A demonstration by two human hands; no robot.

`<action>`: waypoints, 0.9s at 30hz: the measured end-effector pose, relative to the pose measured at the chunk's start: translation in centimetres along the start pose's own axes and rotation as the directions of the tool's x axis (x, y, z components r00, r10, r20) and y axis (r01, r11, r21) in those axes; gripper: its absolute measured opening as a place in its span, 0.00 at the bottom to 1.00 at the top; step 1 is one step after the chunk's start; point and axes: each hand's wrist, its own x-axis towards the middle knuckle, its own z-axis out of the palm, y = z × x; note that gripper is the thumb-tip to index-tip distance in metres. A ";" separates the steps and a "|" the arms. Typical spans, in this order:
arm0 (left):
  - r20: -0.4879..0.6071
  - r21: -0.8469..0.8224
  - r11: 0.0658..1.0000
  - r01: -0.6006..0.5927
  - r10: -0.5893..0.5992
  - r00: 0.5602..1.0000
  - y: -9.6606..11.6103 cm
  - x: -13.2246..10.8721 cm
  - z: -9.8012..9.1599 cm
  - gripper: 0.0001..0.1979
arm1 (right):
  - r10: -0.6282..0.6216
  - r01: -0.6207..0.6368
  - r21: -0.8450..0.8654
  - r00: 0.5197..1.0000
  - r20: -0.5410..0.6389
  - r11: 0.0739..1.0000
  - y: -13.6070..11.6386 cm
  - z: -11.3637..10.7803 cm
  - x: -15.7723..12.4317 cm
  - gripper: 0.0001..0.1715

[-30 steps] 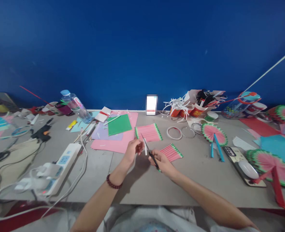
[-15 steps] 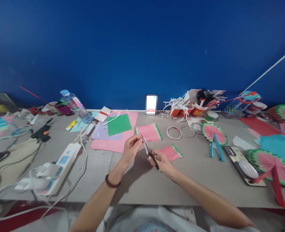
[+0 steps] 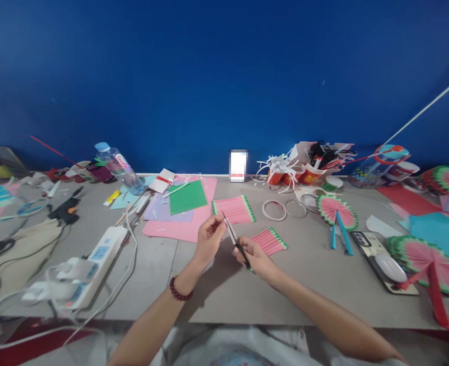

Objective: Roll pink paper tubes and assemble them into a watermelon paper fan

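Observation:
A pair of scissors (image 3: 240, 248) with black handles is held in my right hand (image 3: 255, 256), its blades pointing up and to the left. My left hand (image 3: 211, 236) is closed in a pinch beside the blade tips. Whatever lies between its fingertips is too small to make out. Behind the hands lies a pleated pink paper (image 3: 234, 209) with green edging. A second pleated pink paper (image 3: 269, 241) lies just beyond my right hand, which partly covers it.
Tape rolls (image 3: 274, 210), a round paper fan (image 3: 337, 212) and a phone (image 3: 365, 244) with a mouse on it are to the right. Leftward are a green sheet (image 3: 188, 197), a power strip (image 3: 106, 249), a bottle (image 3: 120, 165) and a glue gun (image 3: 66, 207). Cups (image 3: 311, 175) stand behind.
My left hand has shifted slightly right, closer to the scissors. The white strip seen earlier beside the blades is no longer distinct. My right hand is nearly still.

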 end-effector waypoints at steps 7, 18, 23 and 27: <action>-0.035 -0.014 1.000 -0.006 0.006 0.999 0.1 -0.1 0.2 0.12 | -0.010 0.010 0.017 1.000 -0.004 1.000 -0.2 -0.1 0.1 0.25; -0.021 -0.008 1.000 0.000 0.000 1.000 0.5 0.1 0.1 0.11 | -0.007 0.007 0.030 1.000 -0.019 1.000 0.0 -0.1 0.2 0.26; -0.019 -0.006 1.000 0.007 -0.007 1.000 0.2 0.1 0.0 0.11 | 0.011 -0.009 0.055 0.999 -0.039 0.998 0.1 0.0 0.4 0.27; -0.004 0.010 1.000 -0.018 0.018 1.000 0.1 0.1 -0.1 0.11 | 0.026 -0.023 0.071 0.999 -0.043 0.997 0.4 0.1 0.5 0.27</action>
